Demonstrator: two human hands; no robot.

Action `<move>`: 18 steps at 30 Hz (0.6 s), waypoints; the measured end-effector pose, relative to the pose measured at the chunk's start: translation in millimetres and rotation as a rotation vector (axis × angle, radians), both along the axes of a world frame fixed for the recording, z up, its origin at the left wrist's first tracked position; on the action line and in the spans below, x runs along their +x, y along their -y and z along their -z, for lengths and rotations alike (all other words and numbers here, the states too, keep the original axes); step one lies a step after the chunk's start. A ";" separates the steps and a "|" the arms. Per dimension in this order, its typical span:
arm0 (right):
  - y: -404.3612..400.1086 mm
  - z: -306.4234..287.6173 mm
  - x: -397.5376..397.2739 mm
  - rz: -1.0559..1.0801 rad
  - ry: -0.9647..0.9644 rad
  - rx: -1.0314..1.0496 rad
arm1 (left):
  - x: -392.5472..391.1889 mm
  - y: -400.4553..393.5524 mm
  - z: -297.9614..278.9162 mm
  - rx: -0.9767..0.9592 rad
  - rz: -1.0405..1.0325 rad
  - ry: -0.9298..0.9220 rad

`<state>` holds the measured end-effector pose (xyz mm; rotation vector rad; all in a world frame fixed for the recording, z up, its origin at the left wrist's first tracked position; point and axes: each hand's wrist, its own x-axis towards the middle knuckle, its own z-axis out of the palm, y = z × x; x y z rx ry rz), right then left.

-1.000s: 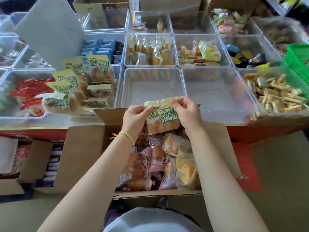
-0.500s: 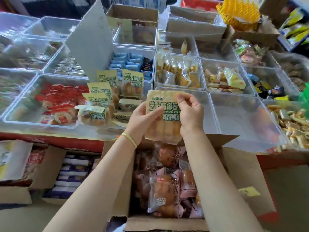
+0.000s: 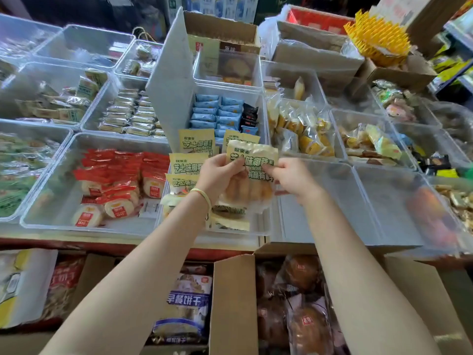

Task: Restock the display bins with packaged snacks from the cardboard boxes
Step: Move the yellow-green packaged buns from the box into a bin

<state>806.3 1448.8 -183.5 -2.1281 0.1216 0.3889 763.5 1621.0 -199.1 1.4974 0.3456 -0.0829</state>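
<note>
Rows of clear plastic display bins point(image 3: 358, 201) cover the stand from edge to edge, each holding its own kind of wrapped snack, with more cartons and a yellow crate stacked behind them. Below the stand's front edge sits an open cardboard box point(image 3: 233, 303) packed with brown bread rolls in clear wrappers, and to its left a second carton holds blue-and-white packs. A grey divider board point(image 3: 171, 80) stands upright among the middle bins. Left of centre, one bin point(image 3: 64, 201) carries red-wrapped round cakes; just right of it a narrower bin point(image 3: 263, 224) holds yellow-and-green packets point(image 3: 188, 163) standing in a row.

Both forearms reach up from the bottom of the view over that narrower bin. Between them is a snack packet point(image 3: 252, 175) of the same yellow-and-green kind, held upright above the packets already in the bin. The left hand point(image 3: 217, 172), with a yellow band on its wrist, grips the packet's left edge with curled fingers. The right hand point(image 3: 291, 175) pinches its right edge between thumb and fingertips.
</note>
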 end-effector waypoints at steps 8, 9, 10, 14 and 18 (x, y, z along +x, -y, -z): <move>-28.4 26.2 74.3 0.208 0.172 0.008 | 23.6 7.5 29.4 -0.032 -0.100 -0.259; -33.7 31.0 80.0 0.191 0.169 0.010 | 22.4 14.0 34.8 -0.114 -0.087 -0.336; -38.9 37.1 83.9 0.168 0.159 0.004 | 21.9 19.5 39.4 -0.215 -0.090 -0.409; -47.6 76.1 87.7 0.061 0.074 -0.119 | 31.5 26.6 61.7 -0.435 -0.175 -0.504; -43.8 102.0 85.8 0.041 0.050 -0.136 | 38.0 22.6 73.3 -0.541 -0.281 -0.513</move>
